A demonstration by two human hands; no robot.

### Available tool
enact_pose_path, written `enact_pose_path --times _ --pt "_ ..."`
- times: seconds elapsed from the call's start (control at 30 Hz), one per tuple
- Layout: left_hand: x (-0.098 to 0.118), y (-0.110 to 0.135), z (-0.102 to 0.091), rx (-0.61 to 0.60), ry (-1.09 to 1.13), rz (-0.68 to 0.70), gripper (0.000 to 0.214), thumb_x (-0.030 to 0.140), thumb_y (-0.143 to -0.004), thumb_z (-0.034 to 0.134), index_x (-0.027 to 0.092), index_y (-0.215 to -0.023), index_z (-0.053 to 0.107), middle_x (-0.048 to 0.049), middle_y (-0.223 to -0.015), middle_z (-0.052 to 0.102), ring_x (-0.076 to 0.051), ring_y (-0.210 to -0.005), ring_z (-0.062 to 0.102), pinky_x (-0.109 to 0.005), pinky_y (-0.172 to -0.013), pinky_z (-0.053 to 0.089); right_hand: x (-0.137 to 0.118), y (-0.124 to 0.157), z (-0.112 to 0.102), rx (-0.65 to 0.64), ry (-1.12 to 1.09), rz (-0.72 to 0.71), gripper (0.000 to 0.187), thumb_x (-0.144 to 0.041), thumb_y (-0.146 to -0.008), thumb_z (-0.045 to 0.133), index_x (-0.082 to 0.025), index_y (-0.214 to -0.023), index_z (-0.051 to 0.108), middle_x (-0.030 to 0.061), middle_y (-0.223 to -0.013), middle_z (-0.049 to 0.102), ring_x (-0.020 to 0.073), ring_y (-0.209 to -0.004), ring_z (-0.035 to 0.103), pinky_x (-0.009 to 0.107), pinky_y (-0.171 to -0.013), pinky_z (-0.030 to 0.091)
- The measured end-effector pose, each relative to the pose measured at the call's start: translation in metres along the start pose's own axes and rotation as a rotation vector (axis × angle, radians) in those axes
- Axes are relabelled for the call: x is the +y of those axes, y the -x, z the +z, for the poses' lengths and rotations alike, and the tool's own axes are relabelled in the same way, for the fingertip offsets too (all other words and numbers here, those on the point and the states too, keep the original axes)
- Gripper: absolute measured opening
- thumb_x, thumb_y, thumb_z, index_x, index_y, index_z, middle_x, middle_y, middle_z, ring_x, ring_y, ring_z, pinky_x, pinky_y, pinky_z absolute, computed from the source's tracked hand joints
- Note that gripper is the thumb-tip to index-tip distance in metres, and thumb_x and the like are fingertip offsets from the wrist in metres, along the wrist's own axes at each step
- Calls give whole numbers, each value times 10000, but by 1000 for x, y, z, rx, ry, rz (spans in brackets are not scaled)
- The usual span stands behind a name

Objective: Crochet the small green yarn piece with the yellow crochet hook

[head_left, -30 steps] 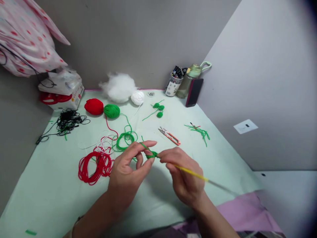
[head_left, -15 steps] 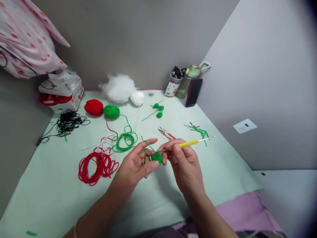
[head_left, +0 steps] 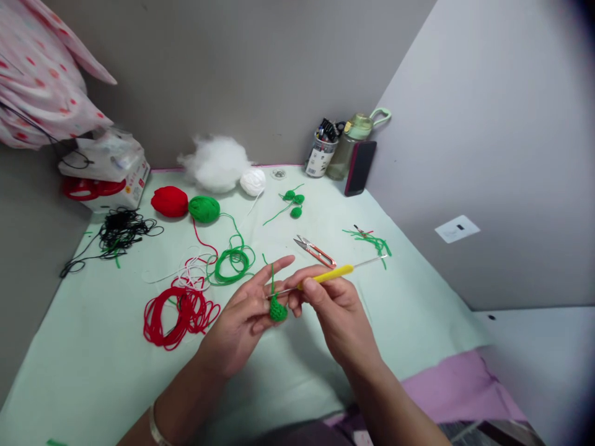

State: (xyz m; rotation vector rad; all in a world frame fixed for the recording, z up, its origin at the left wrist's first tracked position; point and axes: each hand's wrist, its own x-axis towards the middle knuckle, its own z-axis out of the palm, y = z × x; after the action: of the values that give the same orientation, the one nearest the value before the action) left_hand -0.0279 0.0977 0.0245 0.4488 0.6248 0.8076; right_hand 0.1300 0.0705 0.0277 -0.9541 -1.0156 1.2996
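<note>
A small green crochet piece (head_left: 278,309) is pinched by my left hand (head_left: 239,328), with green yarn (head_left: 273,279) running up over its raised index finger. My right hand (head_left: 334,310) grips a crochet hook (head_left: 328,276) by its yellow handle. The hook's left metal end passes at the top of the piece, by my left fingertips; its other end points right. Beyond my hands, thread snips (head_left: 316,253) with orange handles lie on the table. To their left is a loose coil of green yarn (head_left: 232,265).
Red (head_left: 170,202), green (head_left: 204,209) and white yarn balls (head_left: 253,182) sit at the back beside white stuffing (head_left: 216,164). Red yarn loops (head_left: 179,316) and a black yarn tangle (head_left: 123,230) lie left. Small green crochet pieces (head_left: 296,212), a phone (head_left: 361,168) and green scraps (head_left: 372,238) lie beyond.
The hook and crochet piece have shifted left and slightly down with my hands. The green piece now hangs lower, below the hook, and the snips show more fully. The view has shifted slightly.
</note>
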Motion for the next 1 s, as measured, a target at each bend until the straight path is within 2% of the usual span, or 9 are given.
enact_pose_path --times 0.17,0.27,0.4,0.47,0.67,0.87,1.0 --pt "-3 -2 -3 -17 7 -14 558 142 -696 741 186 -1251 774 -55 -839 726 -159 -755 607 -228 -554 365 0 -1 0 7 10 -6 255 -420 -991 721 -202 -914 830 26 -761 718 138 -666 646 271 -633 548" --pt "-6 -4 -7 -13 -58 61 539 190 -754 796 196 -1291 753 -55 -905 716 -138 -738 557 -224 -563 351 4 -2 -3 53 -18 -37 239 -408 -994 721 -204 -925 823 21 -766 724 125 -663 633 256 -642 534" --pt "-8 -3 -11 50 -208 185 477 243 -838 845 248 -1304 746 -15 -903 678 -139 -799 550 -242 -696 420 6 -4 -5 151 -104 -64 236 -415 -991 719 -209 -889 774 34 -834 769 119 -625 601 261 -619 518" --pt "-7 -2 -11 73 -248 224 445 252 -847 850 260 -1282 755 -2 -879 659 -144 -810 551 -255 -728 428 5 -5 -5 158 -123 -44 254 -433 -986 718 -208 -871 741 34 -838 776 118 -601 587 267 -611 518" --pt "-5 4 -7 133 -288 264 454 282 -819 869 256 -1259 760 -1 -888 650 -146 -750 525 -272 -684 428 2 -7 -4 142 -100 -27 288 -458 -980 718 -203 -846 701 27 -821 760 118 -579 595 270 -598 518" --pt "-4 8 -8 172 -356 300 434 256 -833 844 264 -1260 769 -6 -899 643 -154 -776 531 -271 -719 452 2 -3 -6 69 2 -134 251 -387 -1050 637 -211 -902 738 31 -860 770 126 -632 649 284 -643 543" --pt "-5 9 -8 230 -452 340 386 229 -841 828 271 -1223 785 -2 -916 631 -152 -798 542 -267 -766 476 0 3 -7 45 256 -272 235 -299 -1087 568 -234 -978 766 36 -901 769 147 -710 679 302 -691 569"
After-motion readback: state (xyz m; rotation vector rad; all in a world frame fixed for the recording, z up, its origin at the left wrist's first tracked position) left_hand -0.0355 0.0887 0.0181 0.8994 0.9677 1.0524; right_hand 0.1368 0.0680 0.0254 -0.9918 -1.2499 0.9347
